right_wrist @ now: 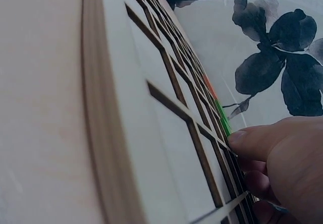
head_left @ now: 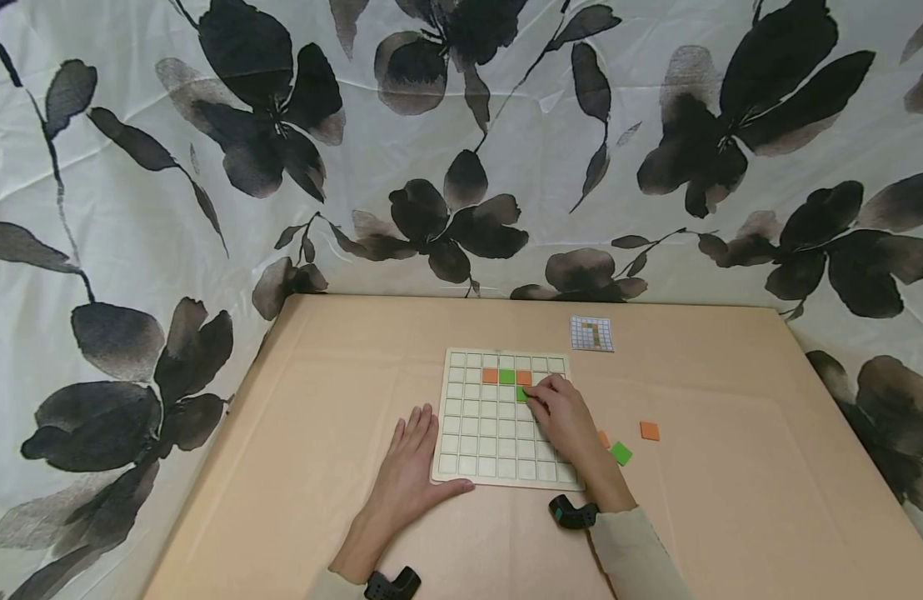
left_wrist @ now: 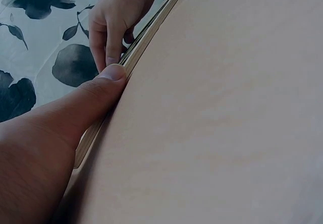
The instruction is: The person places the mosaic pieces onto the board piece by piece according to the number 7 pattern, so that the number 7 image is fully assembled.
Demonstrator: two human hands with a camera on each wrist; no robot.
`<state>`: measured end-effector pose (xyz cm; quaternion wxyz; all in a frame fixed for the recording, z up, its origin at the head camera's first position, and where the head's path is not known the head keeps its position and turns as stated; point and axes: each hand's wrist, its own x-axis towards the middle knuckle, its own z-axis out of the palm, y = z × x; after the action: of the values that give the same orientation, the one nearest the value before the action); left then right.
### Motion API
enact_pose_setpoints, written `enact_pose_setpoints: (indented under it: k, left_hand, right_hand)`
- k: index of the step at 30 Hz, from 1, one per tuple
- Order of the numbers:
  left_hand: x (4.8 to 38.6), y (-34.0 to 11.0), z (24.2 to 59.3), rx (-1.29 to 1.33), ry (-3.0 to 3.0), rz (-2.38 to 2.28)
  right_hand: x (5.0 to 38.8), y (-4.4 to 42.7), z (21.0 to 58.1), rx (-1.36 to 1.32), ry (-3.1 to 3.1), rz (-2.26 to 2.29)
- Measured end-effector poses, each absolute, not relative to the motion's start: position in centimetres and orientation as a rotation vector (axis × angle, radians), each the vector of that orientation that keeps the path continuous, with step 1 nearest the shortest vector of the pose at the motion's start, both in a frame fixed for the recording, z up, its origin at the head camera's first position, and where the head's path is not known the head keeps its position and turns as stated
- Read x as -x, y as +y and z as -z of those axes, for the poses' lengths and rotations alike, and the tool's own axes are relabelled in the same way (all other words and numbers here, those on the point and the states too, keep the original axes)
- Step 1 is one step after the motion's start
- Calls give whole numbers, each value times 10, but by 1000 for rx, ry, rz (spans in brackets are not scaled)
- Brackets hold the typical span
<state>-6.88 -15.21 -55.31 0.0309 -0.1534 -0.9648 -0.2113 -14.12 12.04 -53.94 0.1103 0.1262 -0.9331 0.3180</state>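
A pale square board (head_left: 457, 468) with a grid of recessed cells lies on the table. Near its top, an orange tile (head_left: 490, 376), a green tile (head_left: 506, 377) and a second orange tile (head_left: 523, 378) sit side by side in one row. Just below the right one is another green tile (head_left: 521, 394), which my right hand (head_left: 565, 417) pinches at its right side; the thumb (right_wrist: 242, 139) meets green in the right wrist view. My left hand (head_left: 407, 467) lies with straight fingers along the board's left edge, its thumb (left_wrist: 112, 73) resting on the front edge.
Right of the board lie a loose green tile (head_left: 621, 453), an orange tile (head_left: 650, 431) and another orange tile (head_left: 603, 438) partly hidden by my right arm. A small card (head_left: 592, 333) with a coloured grid pattern lies behind. Floral cloth (head_left: 401, 167) hangs beyond the table (head_left: 731, 467).
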Motion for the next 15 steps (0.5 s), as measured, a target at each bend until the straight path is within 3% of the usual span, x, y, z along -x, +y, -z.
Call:
enact_pose_setpoints:
  k: [15]
  left_hand:
    - [64,-164,550,518,-2978,658]
  right_hand:
    - [127,113,533,-312,-2786,-950]
